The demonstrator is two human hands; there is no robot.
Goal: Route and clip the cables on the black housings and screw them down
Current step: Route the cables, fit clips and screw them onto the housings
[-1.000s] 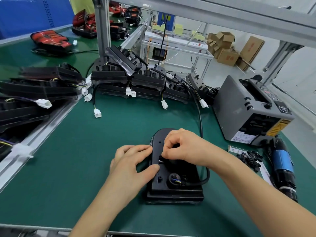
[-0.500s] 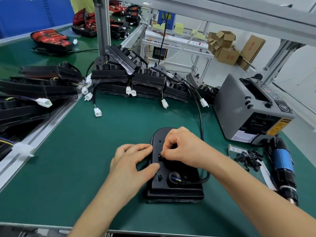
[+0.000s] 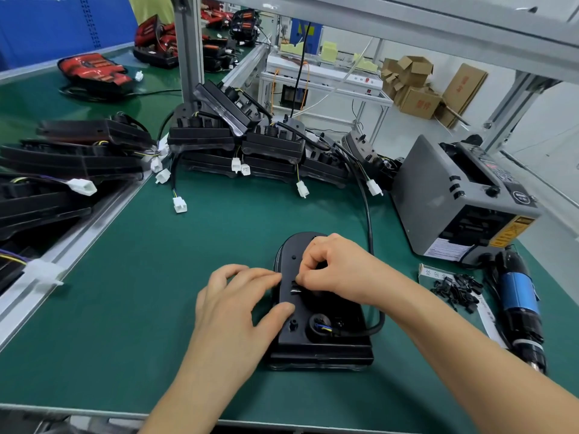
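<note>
Black housing [image 3: 332, 344] pressed by flat left grip [image 3: 232, 308]; right grip [image 3: 341, 270] pinches small clip [image 3: 294, 287].

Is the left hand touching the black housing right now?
Touching. The head view shows the left hand with its thumb lying on the black housing.

The one camera sits on my head, looking forward and down, close over the near counter [image 3: 131, 302] edge.
</note>
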